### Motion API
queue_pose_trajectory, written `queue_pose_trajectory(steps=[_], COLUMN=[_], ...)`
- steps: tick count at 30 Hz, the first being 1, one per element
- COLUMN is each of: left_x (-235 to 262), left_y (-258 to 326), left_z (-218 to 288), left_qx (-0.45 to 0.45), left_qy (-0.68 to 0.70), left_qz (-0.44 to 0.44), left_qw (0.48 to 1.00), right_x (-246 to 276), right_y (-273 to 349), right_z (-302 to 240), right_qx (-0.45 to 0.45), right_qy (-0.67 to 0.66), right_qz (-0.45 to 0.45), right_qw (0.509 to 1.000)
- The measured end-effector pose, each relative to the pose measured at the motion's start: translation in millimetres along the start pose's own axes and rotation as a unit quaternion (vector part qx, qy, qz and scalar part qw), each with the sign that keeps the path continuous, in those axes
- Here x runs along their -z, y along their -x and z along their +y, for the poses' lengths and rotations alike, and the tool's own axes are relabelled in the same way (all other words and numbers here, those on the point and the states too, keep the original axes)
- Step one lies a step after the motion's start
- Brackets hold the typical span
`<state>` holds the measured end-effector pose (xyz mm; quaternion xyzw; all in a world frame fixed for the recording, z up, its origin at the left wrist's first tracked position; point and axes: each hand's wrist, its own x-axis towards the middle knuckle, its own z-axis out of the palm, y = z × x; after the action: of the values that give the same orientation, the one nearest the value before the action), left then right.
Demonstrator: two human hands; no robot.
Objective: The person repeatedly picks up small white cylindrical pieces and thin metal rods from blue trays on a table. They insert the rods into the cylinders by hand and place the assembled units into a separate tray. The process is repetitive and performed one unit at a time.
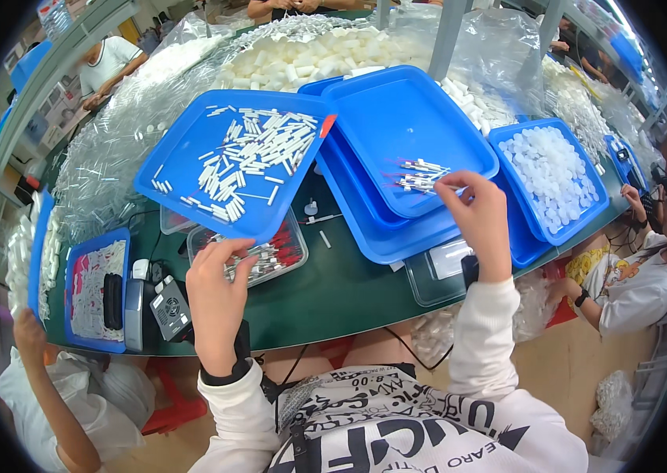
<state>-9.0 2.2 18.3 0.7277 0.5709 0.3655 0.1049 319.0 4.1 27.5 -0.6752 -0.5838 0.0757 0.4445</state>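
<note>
**Small parts: light pinch, mind the thin ends**

Right hand (471,211): thumb and index in a narrow pinch at the small white cylindrical pieces with thin red ends (420,175), bunched near the lower edge of the rectangular blue plastic tray (396,102). Can't tell if one is between the fingertips.

Left hand (219,276): fingers curled over the clear plastic box (306,251) of red-and-white slender parts (280,256); grip hidden, can't tell.

My take: pinch white bodies, not thin ends. One piece at a time, bunch aligned. Keep left knuckles off the tube-filled blue tray (179,146); its corner sits close.
</note>
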Motion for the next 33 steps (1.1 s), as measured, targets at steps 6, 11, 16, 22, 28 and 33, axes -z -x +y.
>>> queue_pose_trajectory(steps=[6,11,16,22,28,33], left_x=[-6.2,-14.7,-21.7,-16.6,-11.0,-9.7], left_y=[6.6,3.5,4.2,6.8,13.9,16.8], left_z=[-12.6,-17.0,-13.8,-12.2,-9.0,-9.6], left_qx=[0.009,-0.011,-0.016,-0.050,-0.046,-0.066], left_qy=[-0.057,-0.101,-0.148,-0.154,-0.034,-0.014], left_qz=[-0.053,-0.028,-0.018,-0.013,0.048,0.084], left_qw=[0.997,0.994,0.989,0.987,0.997,0.994], right_x=[-19.2,-36.4,-93.1,-163.4,-168.8,-126.4], right_y=[-20.5,-26.6,-41.8,-56.6,-53.4,-42.2], right_z=[25.4,-18.0,-83.3,-115.7,-113.9,-87.0], right_qx=[0.026,0.111,0.222,0.213,0.183,0.104], right_qy=[0.181,0.064,-0.089,0.161,0.149,-0.154], right_qz=[0.012,0.040,-0.126,-0.241,-0.176,-0.013], right_qw=[0.983,0.991,0.963,0.933,0.956,0.983])
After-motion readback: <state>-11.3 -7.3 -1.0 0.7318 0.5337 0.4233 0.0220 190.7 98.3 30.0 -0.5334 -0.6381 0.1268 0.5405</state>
